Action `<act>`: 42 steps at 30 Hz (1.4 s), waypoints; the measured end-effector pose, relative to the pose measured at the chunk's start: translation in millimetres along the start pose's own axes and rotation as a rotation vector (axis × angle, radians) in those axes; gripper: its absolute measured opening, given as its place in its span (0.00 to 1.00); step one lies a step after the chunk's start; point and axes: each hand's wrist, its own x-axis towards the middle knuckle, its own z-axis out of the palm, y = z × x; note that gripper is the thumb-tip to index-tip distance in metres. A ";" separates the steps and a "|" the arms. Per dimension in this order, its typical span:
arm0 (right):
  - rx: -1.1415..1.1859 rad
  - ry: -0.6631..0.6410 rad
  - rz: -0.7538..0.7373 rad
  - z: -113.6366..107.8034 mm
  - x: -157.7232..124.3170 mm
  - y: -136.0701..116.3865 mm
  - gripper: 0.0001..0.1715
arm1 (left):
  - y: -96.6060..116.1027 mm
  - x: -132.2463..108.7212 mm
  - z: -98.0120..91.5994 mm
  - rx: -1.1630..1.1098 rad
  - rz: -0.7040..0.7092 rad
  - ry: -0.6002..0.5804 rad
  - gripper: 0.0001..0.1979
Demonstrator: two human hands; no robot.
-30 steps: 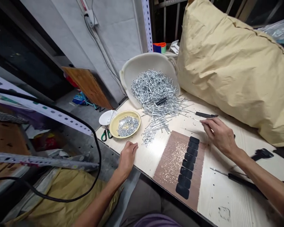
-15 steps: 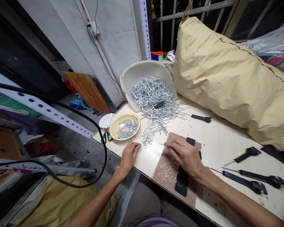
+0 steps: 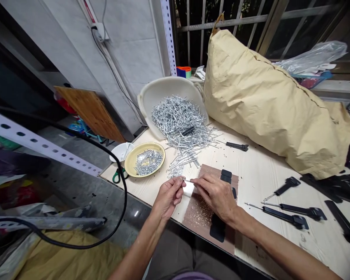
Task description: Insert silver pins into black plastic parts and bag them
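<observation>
My left hand (image 3: 168, 196) and my right hand (image 3: 216, 194) meet over the near edge of the table (image 3: 268, 179). Between their fingertips they pinch a thin metal rod (image 3: 188, 181), the right hand on its shaft and the left at its tip, perhaps with a small part I cannot make out. Under my right hand lies a brown mat (image 3: 204, 212) with a row of black pads (image 3: 226, 175). A small heap of tiny silver parts (image 3: 175, 171) sits just beyond my hands.
A tipped white tub (image 3: 163, 87) spills a pile of metal rods (image 3: 181, 120). A yellow dish (image 3: 129, 165) of small parts, green scissors (image 3: 116, 177) and a white bowl (image 3: 119, 151) stand left. A big tan sack (image 3: 268, 109) fills the back. Black-handled tools (image 3: 288, 216) lie right.
My right hand came back from the far black-handled tool to the mat with a rod. My left hand lifted off the table edge and closed on the rod's end. The view shifted left.
</observation>
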 end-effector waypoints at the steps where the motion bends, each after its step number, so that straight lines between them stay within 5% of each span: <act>1: -0.003 0.004 0.003 0.0 -0.1 -0.2 0.15 | 0.8 0.0 0.4 -0.001 0.001 -0.002 0.16; 9: -0.028 0.027 -0.008 -1.4 2.6 -0.2 0.15 | 1.8 0.1 5.5 0.069 0.026 0.045 0.17; 23: -0.314 0.117 -0.049 -2.8 -2.6 -1.9 0.11 | -1.6 0.7 7.6 0.532 0.335 0.079 0.14; 37: -0.184 0.053 0.007 -2.9 -4.6 6.0 0.11 | -0.7 11.7 6.5 0.508 0.249 -0.026 0.14; 42: -0.296 0.085 -0.040 1.4 -7.8 10.8 0.12 | -0.3 12.3 9.6 0.562 0.243 -0.040 0.14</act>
